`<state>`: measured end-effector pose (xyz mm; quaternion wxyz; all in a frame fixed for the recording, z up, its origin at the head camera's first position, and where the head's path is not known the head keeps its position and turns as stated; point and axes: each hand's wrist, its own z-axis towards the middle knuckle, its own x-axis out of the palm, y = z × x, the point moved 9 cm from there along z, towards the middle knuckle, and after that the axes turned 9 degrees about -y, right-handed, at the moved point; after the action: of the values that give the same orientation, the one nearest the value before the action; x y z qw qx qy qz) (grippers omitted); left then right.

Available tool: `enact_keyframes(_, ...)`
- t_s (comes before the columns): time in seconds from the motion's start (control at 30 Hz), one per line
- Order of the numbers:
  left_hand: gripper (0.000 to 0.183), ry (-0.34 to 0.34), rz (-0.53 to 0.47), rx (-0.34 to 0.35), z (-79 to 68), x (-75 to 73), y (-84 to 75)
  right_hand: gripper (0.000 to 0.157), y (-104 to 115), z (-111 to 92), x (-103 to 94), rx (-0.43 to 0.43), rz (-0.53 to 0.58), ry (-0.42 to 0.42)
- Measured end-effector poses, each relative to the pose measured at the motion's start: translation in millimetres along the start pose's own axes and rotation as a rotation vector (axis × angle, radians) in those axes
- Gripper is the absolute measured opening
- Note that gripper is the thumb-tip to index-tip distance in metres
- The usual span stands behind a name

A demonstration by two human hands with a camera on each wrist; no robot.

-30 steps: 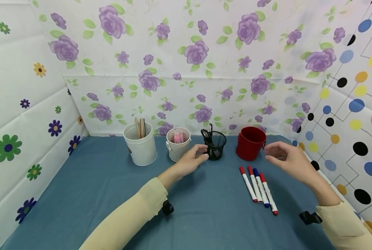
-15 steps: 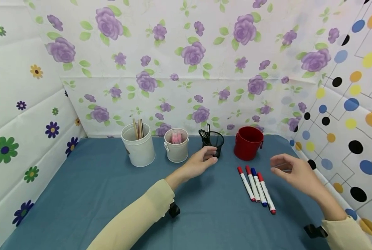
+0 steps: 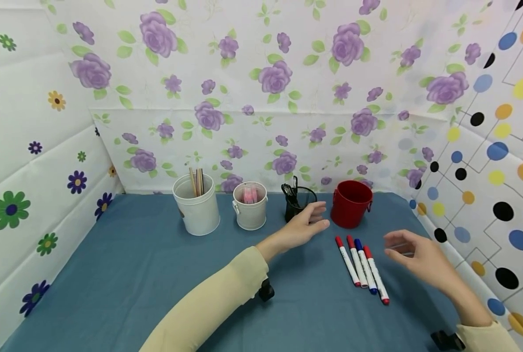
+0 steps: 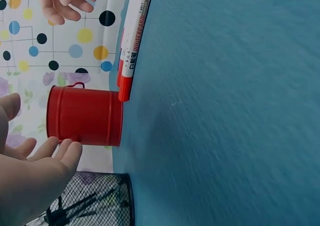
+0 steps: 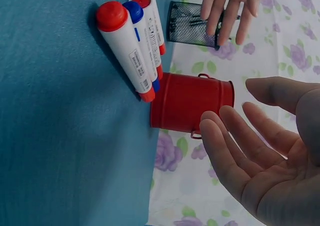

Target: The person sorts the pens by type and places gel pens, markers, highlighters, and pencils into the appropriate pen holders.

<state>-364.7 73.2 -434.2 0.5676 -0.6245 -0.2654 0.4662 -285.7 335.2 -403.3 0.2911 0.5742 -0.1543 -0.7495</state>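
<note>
In the head view my left hand [image 3: 301, 229] hovers in front of the black mesh pen holder [image 3: 291, 208], partly covering it. Its fingers are loosely bent and hold nothing. My right hand [image 3: 424, 254] hangs in the air to the right of the markers, also holding nothing, with thumb and fingers apart. Several whiteboard markers lie side by side on the cloth: three have red caps, such as the outer right one [image 3: 377, 276], and one is a blue marker [image 3: 366, 268]. Behind them stands a red bucket [image 3: 348, 208], upright; nothing shows inside it.
To the left stand a tall white bucket [image 3: 199, 210] with thin sticks and a smaller white bucket [image 3: 250, 212] with pink items. A blue cloth [image 3: 156, 283] covers the table. Patterned sheets [image 3: 261, 88] close off the back and both sides.
My left hand has moved right, from beside the small white bucket to the front of the mesh holder. The right hand has drawn back from the red bucket toward me. The containers and markers stay put.
</note>
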Motion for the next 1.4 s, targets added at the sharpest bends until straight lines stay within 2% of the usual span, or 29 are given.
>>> enact_keyframes(0.53, 0.077, -0.008, -0.008, -0.051, 38.9, 24.8, 13.0, 0.039, -16.6, -12.7, 11.1, 0.059, -0.024, 0.029)
enact_keyframes(0.73, 0.074, -0.035, 0.015, -0.073, 50.6, 24.3, 17.8, 0.04, -16.9, -13.4, 14.0, 0.059, -0.016, 0.024)
enact_keyframes(0.9, 0.072, -0.055, -0.024, -0.096, 58.6, 27.9, 23.0, 0.041, -17.9, -14.8, 13.9, 0.057, 0.0, 0.03)
enact_keyframes(1.1, 0.072, -0.061, -0.066, -0.102, 71.0, 38.3, 24.3, 0.041, -24.6, -16.9, 8.5, 0.085, -0.035, 0.028)
enact_keyframes(1.27, 0.073, -0.091, -0.082, -0.122, 75.3, 35.6, 28.1, 0.04, -24.7, -13.6, 11.6, 0.075, -0.034, 0.035)
enact_keyframes(1.4, 0.076, -0.081, -0.082, -0.119, 75.4, 32.8, 29.1, 0.038, -22.3, -11.8, 15.1, 0.059, -0.024, 0.032)
